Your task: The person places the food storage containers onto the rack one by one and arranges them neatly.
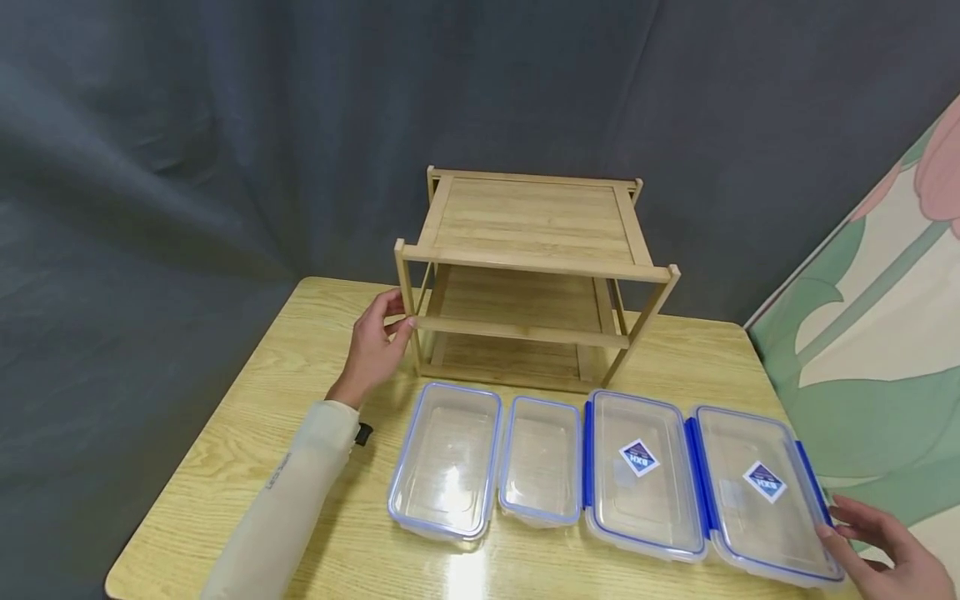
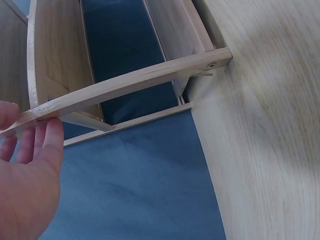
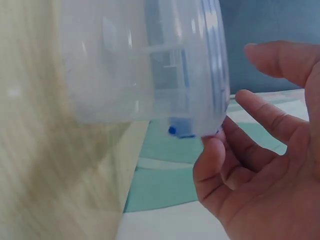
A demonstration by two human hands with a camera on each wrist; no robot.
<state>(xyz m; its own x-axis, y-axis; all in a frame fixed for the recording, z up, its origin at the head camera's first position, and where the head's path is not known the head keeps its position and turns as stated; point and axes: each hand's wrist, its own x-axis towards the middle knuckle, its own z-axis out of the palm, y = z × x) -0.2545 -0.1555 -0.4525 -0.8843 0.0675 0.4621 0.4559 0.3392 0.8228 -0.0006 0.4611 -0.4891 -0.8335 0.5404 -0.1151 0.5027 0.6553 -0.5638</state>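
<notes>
My left hand (image 1: 378, 337) grips the front left post of a light wooden two-tier rack (image 1: 536, 217), thumb on one side and fingers on the other. Seen from the left wrist, the same hand (image 2: 32, 165) holds the post (image 2: 140, 80). At the far right, my right hand (image 1: 888, 546) has its fingers at the blue-clipped edge of a clear lidded food container (image 1: 757, 533). In the right wrist view that hand (image 3: 270, 155) is spread, with fingertips touching the container (image 3: 115, 65) by its blue clip (image 3: 181, 128).
In a row before the rack lie a larger clear container (image 1: 453, 450), a narrower one (image 1: 542, 467), and another blue-clipped, lidded one (image 1: 645, 517). They stand on a wood-grain table (image 1: 217, 467). A dark curtain (image 1: 300, 125) hangs behind, a flowered cloth (image 1: 870, 317) at the right.
</notes>
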